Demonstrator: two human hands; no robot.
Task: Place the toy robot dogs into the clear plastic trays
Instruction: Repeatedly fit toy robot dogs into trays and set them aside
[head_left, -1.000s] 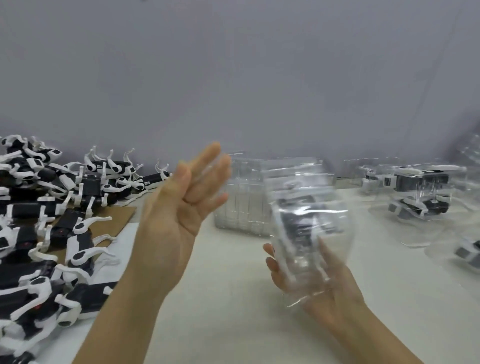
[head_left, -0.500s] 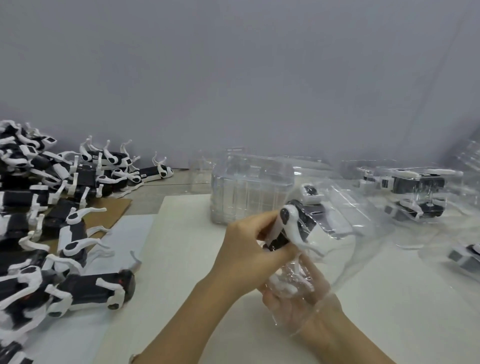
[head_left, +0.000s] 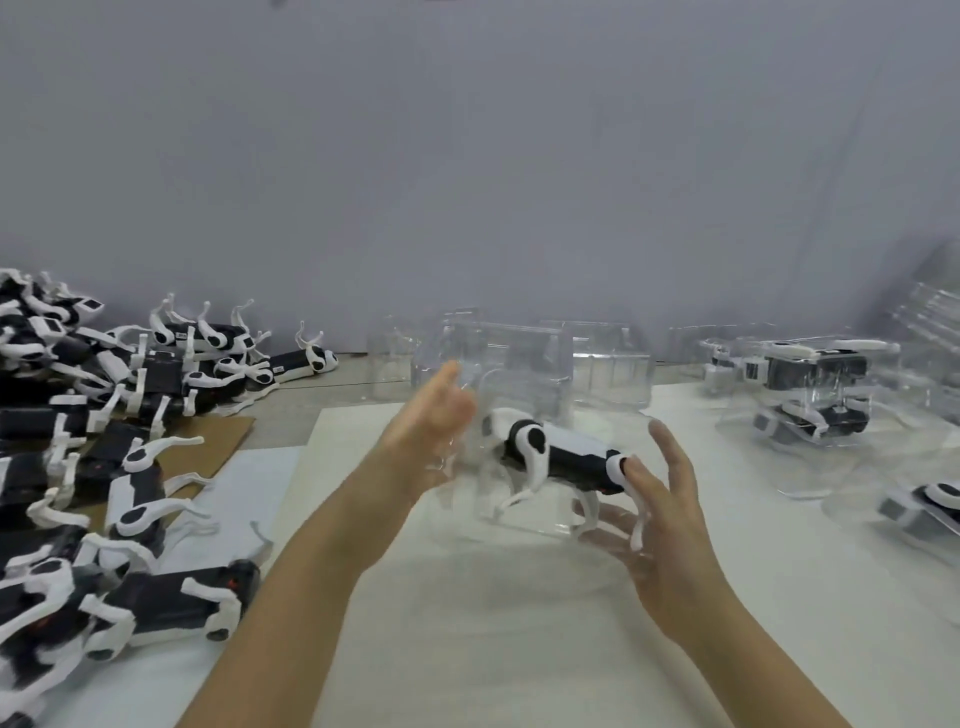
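A black-and-white toy robot dog lies lengthwise inside a clear plastic tray, held up between my hands above the white table sheet. My left hand is blurred, its fingers straight against the tray's left side. My right hand spreads its fingers around the tray's right end, some beneath it, and the thumb touches the dog's rear end. Neither hand is curled tightly.
A large pile of loose toy robot dogs covers the left side, partly on brown cardboard. Stacked empty clear trays stand behind my hands. Trays holding dogs sit at the back right, another at the right edge.
My left hand went from raised and open to pushing the dog into the tray, then let go of it. The dog now lies level in the tray, with both hands at its ends.
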